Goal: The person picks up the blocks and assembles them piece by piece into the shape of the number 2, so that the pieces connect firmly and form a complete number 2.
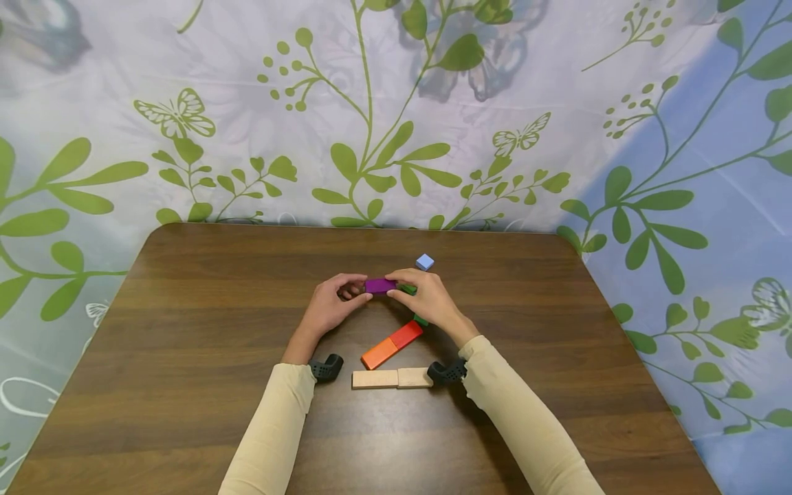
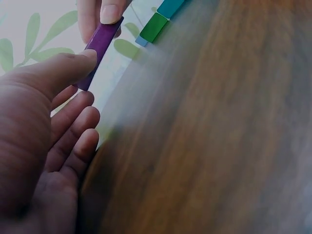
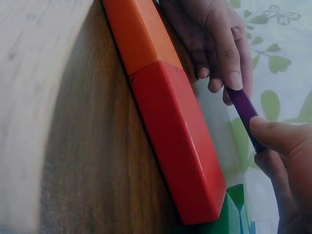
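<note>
A purple block (image 1: 380, 286) spans the gap between my two hands. My left hand (image 1: 331, 302) pinches its left end between thumb and fingers, while my right hand (image 1: 427, 295) pinches the right end. Both wrist views show the thumbs pressed on the purple block (image 2: 101, 46). Near my right hand, green blocks (image 1: 421, 320) are partly hidden under it. A red block (image 3: 178, 141) lies end to end with an orange block (image 3: 141, 34) in a slanting line toward me. Beyond my right hand sits a small light blue block (image 1: 424, 262).
Two plain wooden blocks (image 1: 375, 379) lie in a row nearer to me, the right one reaching the right wrist's black band (image 1: 447, 372). A teal block (image 2: 170, 7) adjoins a green one in the left wrist view. Behind the brown table (image 1: 185, 330) hangs a leaf-patterned cloth (image 1: 247, 124).
</note>
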`<state>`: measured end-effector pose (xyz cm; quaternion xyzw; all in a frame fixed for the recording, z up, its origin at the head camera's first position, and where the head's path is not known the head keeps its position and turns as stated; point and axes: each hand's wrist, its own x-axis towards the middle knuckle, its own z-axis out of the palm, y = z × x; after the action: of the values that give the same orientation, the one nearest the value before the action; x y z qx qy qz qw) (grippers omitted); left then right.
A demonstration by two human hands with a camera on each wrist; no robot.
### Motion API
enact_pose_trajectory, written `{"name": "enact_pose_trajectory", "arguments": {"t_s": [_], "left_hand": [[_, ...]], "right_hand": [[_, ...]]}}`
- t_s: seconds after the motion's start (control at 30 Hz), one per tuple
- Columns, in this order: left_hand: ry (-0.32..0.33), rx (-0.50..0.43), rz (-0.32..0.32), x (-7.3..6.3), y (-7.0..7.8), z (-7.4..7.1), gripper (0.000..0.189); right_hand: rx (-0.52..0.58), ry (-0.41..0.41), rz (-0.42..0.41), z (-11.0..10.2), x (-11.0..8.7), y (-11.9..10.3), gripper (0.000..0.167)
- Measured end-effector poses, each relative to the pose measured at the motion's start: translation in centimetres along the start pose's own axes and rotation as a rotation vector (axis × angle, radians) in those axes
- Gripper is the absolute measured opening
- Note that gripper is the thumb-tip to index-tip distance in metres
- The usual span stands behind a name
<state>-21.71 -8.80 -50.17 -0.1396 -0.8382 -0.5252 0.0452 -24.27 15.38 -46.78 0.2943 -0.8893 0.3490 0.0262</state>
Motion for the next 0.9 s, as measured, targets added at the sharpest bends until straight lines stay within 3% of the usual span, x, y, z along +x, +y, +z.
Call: {"name": "enact_pose_trajectory", "arguments": {"t_s": [0.2, 0.4, 0.9], "left_hand": [[-0.040, 0.064, 0.019, 0.0, 0.0, 0.0, 0.034], [-0.046, 0.081, 0.002, 0.0, 0.1, 0.3, 0.033], [-0.042, 0.116, -0.023, -0.1, 0.3, 0.3, 0.033]], "right_hand": [[0.038, -0.005, -0.037, -0.1, -0.4, 0.2, 0.034], [0.065, -0.014, -0.018, -0.3, -1.0, 0.8, 0.040], [0.108, 0.227, 0.012, -1.3, -3.4, 3.9, 0.036]]}}
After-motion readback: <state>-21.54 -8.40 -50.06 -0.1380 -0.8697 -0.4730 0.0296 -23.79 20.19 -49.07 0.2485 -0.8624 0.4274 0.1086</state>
